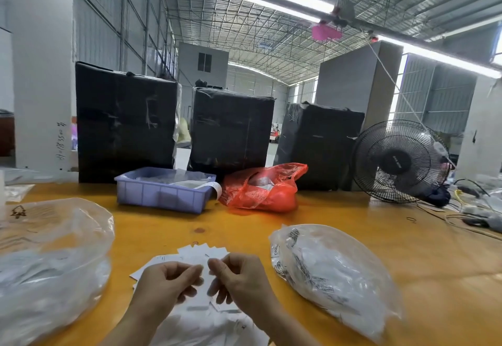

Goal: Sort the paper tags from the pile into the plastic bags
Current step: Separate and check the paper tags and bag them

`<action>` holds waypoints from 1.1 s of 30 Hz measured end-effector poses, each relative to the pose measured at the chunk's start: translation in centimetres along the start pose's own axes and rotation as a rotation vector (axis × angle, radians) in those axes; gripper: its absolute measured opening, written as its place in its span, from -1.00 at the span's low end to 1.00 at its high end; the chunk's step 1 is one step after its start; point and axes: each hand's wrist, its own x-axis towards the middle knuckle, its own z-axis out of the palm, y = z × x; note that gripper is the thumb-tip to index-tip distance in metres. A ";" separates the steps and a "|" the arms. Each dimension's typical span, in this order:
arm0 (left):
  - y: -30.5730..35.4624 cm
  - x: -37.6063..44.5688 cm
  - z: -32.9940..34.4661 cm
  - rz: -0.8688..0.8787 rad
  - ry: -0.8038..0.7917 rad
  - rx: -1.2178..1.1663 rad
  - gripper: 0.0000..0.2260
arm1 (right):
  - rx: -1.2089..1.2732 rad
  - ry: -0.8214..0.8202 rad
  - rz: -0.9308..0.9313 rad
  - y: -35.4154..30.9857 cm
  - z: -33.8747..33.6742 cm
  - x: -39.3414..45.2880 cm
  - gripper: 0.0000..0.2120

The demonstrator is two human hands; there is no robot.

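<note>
A loose pile of white paper tags (202, 256) lies on the orange table, fanned out under and beyond both hands. My left hand (165, 283) and my right hand (239, 277) hover close together over the pile, fingers curled, fingertips nearly meeting and pinching at tags. A large clear plastic bag (51, 264) of white contents sits at the left. Another clear plastic bag (334, 272) packed with printed tags lies at the right. More white tags or plastic lie at the front edge, below my wrists.
A lilac plastic bin (163, 195) and a red plastic bag (260, 190) sit behind the pile. Three black wrapped boxes (231, 128) stand along the back. A black fan (399, 161) and cables (472, 209) occupy the right rear.
</note>
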 end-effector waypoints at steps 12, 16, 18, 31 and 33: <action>0.2 -0.3 0.0 -0.118 -0.072 -0.138 -0.73 | 0.067 0.125 0.081 -0.6 -0.3 -0.1 -0.87; 0.1 0.1 -0.2 -0.079 0.068 -0.215 -0.78 | 0.190 0.017 0.163 -0.8 -0.5 -0.1 -0.88; 0.1 0.2 -0.2 -0.058 0.115 -0.267 -0.79 | 0.203 -0.114 0.208 -0.8 -0.3 -0.2 -0.88; 0.4 -0.7 1.1 -0.135 0.120 -0.588 -0.98 | -0.137 -0.013 0.007 0.2 1.4 -0.1 -0.90; 0.0 -0.5 0.7 -0.128 0.149 -0.553 -0.96 | -0.530 0.077 -0.101 0.8 0.8 0.3 -0.76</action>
